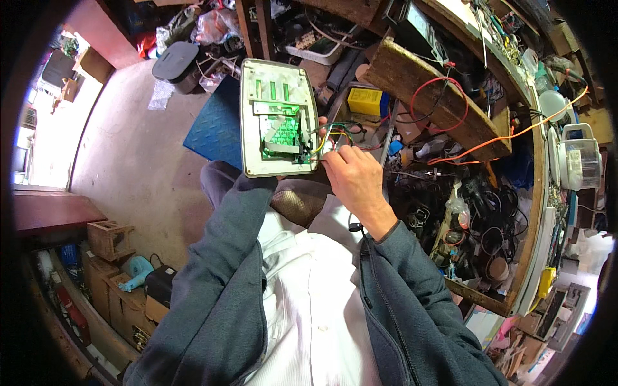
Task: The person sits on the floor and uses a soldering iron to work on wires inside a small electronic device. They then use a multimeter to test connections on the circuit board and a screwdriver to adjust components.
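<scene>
You hold the cream-grey rectangular casing with rounded corners (248, 116) above your lap, its inner side facing you, slightly tilted. A green circuit board (284, 134) shows in its lower half; 3 narrow green-lit slots (272, 91) lie in its upper half.

Your left hand (322, 123) is mostly hidden behind the casing, with only a bit of finger showing at the right edge; how far it is closed cannot be told. Your right hand (357, 180) is just beside the lower right edge, fingers bent and pinched together on the thin yellow, red, green and black wires (332, 133) that run from the board's right side.

Behind the casing, to its left, lies a blue textured plate (212, 122). Farther up stands a dark grey lidded bin (176, 62). To the right, beyond the wires, sits a yellow and blue box (365, 101), near a worn brown wooden plank (425, 93). A red cable loop (468, 103) overlies the plank. Below it lies a tangle of black cables (492, 212).
</scene>
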Tool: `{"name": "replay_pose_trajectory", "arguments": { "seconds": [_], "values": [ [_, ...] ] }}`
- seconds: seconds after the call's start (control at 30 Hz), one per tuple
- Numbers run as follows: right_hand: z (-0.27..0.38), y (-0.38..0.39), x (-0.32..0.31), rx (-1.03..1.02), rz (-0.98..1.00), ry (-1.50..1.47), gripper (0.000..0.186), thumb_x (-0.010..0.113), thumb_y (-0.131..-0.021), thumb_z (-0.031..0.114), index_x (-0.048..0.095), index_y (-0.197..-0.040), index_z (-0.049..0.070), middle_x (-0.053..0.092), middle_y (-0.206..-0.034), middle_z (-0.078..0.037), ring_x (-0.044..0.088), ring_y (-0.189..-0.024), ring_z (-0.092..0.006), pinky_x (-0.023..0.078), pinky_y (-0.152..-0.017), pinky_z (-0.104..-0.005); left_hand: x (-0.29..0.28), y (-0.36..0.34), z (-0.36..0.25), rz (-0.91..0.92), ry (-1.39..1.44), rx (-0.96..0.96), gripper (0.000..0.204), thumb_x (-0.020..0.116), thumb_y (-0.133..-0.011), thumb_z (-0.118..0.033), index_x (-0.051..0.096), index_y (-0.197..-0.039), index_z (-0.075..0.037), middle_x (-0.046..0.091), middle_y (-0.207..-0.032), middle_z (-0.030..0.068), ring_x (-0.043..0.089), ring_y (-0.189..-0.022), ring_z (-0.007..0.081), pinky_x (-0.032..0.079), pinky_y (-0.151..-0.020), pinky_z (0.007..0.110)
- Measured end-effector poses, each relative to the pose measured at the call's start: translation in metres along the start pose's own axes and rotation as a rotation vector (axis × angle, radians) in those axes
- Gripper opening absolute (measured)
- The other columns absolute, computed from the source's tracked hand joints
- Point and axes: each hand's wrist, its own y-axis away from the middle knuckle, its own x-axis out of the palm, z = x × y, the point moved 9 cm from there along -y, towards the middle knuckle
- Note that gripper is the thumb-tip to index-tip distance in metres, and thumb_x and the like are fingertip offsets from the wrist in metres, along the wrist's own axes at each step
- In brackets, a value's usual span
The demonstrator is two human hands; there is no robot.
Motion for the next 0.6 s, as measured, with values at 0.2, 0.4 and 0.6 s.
{"name": "replay_pose_trajectory", "arguments": {
  "seconds": [0.2,0.4,0.6],
  "values": [
    [0.001,0.005,0.001,-0.027,0.038,0.049,0.017,0.079,-0.083,0.016,0.066,-0.092,0.011,0.058,-0.082,-0.004,0.063,-0.079,-0.0241,0.048,-0.069,-0.0384,-0.022,-0.004,0.006,0.056,0.191,-0.083,0.073,0.035,-0.108,-0.055,0.04,-0.159,-0.003,0.046,-0.157,0.0299,0.059,-0.132,0.0443,0.053,-0.108,0.058],
    [-0.031,-0.013,-0.061,0.061,-0.149,-0.096,0.016,0.078,-0.085,0.012,0.072,-0.099,0.008,0.067,-0.089,-0.007,0.066,-0.083,-0.0268,0.05,-0.071,-0.0388,-0.025,0.001,0.006,-0.057,0.157,-0.043,0.076,0.038,-0.106,-0.061,0.042,-0.158,-0.006,0.048,-0.155,0.0296,0.059,-0.131,0.0466,0.049,-0.102,0.075],
    [-0.11,-0.018,-0.122,0.266,-0.353,-0.099,0.011,0.076,-0.085,0.002,0.072,-0.095,0.004,0.068,-0.086,-0.012,0.07,-0.078,-0.0316,0.057,-0.069,-0.0387,-0.005,-0.001,0.006,0.062,0.112,-0.082,0.084,0.046,-0.101,-0.068,0.043,-0.158,-0.006,0.048,-0.154,0.0299,0.058,-0.133,0.0442,0.048,-0.103,0.076]
  ]
}}
